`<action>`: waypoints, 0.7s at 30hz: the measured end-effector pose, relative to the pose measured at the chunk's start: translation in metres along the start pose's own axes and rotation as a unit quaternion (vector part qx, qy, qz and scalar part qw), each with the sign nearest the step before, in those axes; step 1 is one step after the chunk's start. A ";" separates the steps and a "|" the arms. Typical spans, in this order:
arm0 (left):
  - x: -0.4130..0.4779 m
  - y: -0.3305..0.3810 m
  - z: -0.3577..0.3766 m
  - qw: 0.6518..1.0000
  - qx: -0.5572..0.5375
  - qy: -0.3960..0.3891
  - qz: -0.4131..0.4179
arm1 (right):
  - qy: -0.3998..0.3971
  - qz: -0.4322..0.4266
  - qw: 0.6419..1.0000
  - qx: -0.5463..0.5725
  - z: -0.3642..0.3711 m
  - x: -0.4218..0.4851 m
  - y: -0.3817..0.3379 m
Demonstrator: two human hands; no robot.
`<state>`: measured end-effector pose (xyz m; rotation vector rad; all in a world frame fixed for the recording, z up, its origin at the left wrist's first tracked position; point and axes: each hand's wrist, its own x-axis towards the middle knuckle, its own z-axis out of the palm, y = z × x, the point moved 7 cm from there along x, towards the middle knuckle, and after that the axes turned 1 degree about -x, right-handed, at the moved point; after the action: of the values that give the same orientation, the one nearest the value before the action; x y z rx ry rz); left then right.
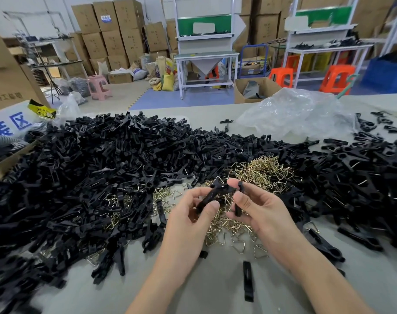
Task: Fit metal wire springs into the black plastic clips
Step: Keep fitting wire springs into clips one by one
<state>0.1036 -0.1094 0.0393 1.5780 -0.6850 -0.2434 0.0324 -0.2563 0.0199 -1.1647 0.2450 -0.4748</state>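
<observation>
My left hand (189, 214) pinches a black plastic clip (215, 194) between thumb and fingers, its far end pointing up and right. My right hand (258, 209) grips a second black clip piece (239, 200) held upright, its top touching the first clip. Both hands hover over a heap of brass-coloured wire springs (256, 171) in the table's middle. A huge pile of black clips (102, 168) spreads to the left, and more black clips (360, 175) lie on the right. No spring shows clearly in either hand.
A single black clip half (248, 281) lies on the grey table (206, 288) near me. Crumpled clear plastic (299, 114) sits at the back right. A cardboard box (2, 164) stands at the left edge. Benches, stools and stacked cartons fill the room behind.
</observation>
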 end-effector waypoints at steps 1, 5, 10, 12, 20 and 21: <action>-0.001 0.000 0.001 1.000 0.002 -0.003 0.004 | -0.008 0.001 1.000 0.007 0.002 0.000 0.001; -0.001 -0.001 0.002 1.000 0.005 -0.008 0.005 | -0.022 0.014 1.000 0.017 0.005 -0.001 0.005; -0.002 -0.002 -0.001 0.998 0.058 0.013 0.021 | -0.023 0.005 1.000 -0.008 0.004 -0.004 0.004; -0.003 0.000 -0.002 0.995 0.086 0.023 0.037 | -0.018 0.001 1.000 -0.009 0.004 -0.004 0.001; -0.003 -0.003 0.001 0.998 0.062 0.008 0.020 | -0.015 -0.018 0.999 -0.042 0.005 -0.006 -0.007; -0.003 -0.003 0.001 0.998 0.060 0.005 0.015 | -0.018 -0.017 0.999 -0.039 0.006 -0.007 -0.007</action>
<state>0.1015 -0.1089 0.0360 1.6811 -0.7263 -0.1734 0.0270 -0.2503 0.0281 -1.2547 0.2138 -0.4775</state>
